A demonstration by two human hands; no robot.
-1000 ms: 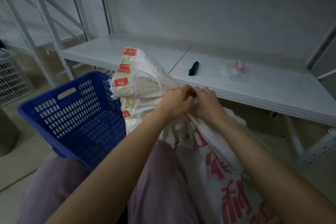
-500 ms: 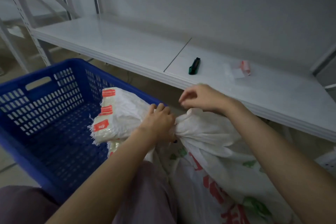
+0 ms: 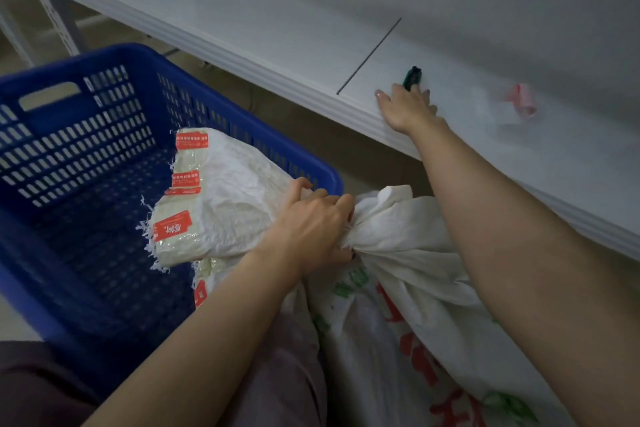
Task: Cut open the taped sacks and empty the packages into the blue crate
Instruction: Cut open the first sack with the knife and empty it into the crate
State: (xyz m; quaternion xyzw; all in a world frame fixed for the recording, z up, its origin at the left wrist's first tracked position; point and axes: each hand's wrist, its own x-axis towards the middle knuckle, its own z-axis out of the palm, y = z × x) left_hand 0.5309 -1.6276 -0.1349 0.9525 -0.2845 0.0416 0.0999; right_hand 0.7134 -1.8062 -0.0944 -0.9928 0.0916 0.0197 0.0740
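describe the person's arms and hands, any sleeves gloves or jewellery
Both arms are bare as far as the view shows: no sleeve on the left forearm or right forearm. The left hand and right hand wear no gloves; no ring, watch or bracelet shows.

The left hand grips the bunched neck of the white woven sack, fingers curled tight over it, its bare forearm coming in from below and left of the sack. The right arm reaches straight out above the sack. The right hand lies well beyond the neck, palm down, fingers extended and thumb spread.
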